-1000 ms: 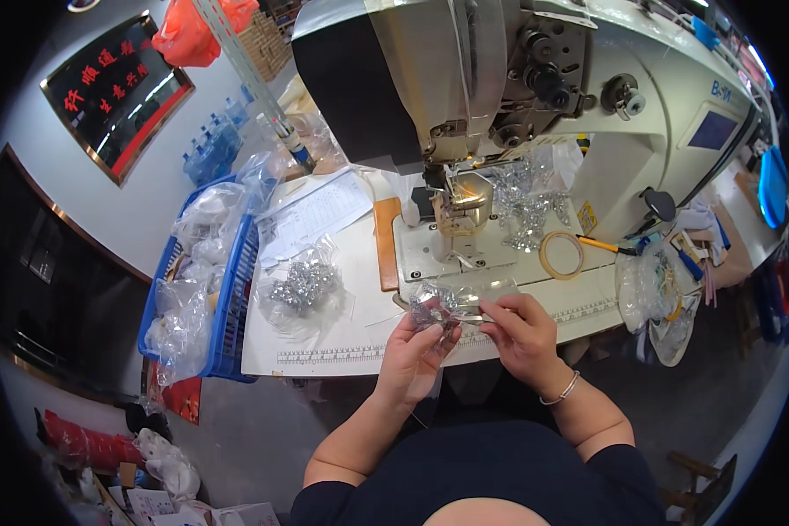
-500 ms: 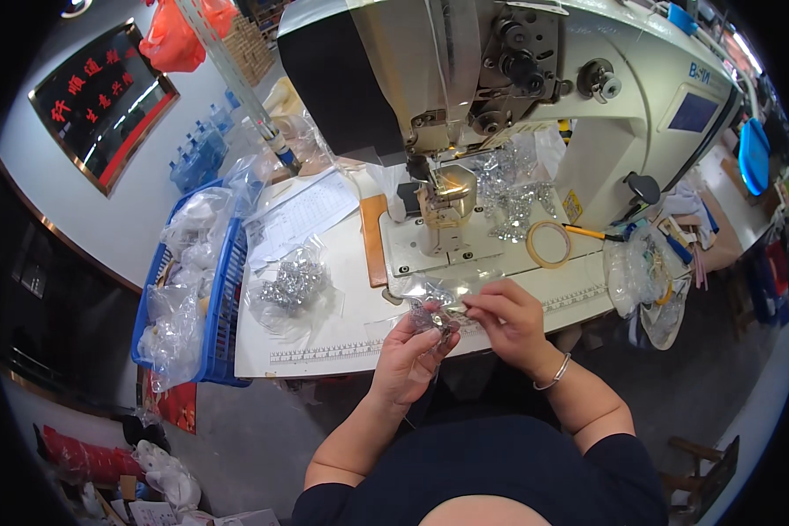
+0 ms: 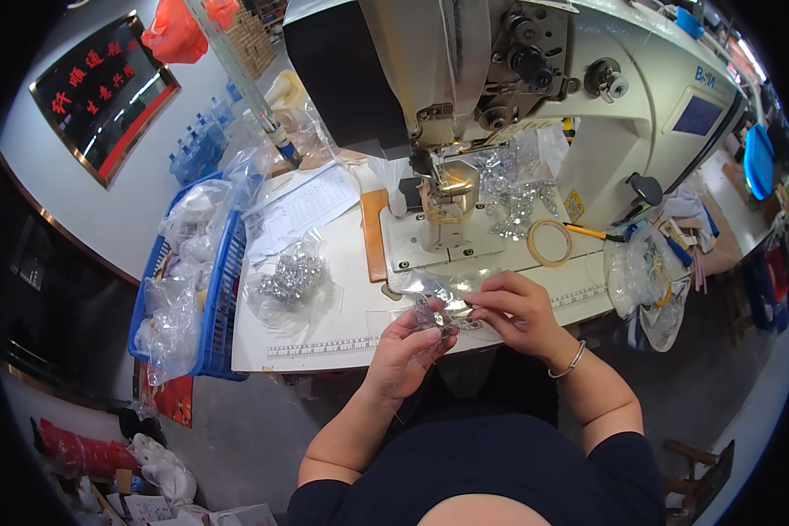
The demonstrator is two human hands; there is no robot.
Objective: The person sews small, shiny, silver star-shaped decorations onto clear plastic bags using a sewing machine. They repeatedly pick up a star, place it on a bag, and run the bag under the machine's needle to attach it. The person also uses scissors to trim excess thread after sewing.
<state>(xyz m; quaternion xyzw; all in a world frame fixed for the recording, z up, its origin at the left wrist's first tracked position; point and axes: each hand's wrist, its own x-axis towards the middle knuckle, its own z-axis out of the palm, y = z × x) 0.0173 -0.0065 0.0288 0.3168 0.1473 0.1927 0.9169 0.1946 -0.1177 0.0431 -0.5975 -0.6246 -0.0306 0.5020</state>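
Observation:
Before the sewing machine, both of my hands are raised at the table's front edge. My left hand is closed around a small bunch of shiny silver pieces with clear plastic about them; their exact kind is too small to make out. The fingers of my right hand pinch together just right of the bunch, at a clear plastic sheet that catches the light. What lies between those fingertips is hard to tell. A bracelet circles my right wrist.
Left on the white table lies an open clear bag of silver pieces. More silver pieces are heaped behind the needle area. A tape roll and a yellow pen lie right. A blue basket of plastic bags stands left.
My right hand has shifted slightly right, and its fingers have come lower and closer together. The left hand keeps its hold on the silver pieces. The view has tilted a little.

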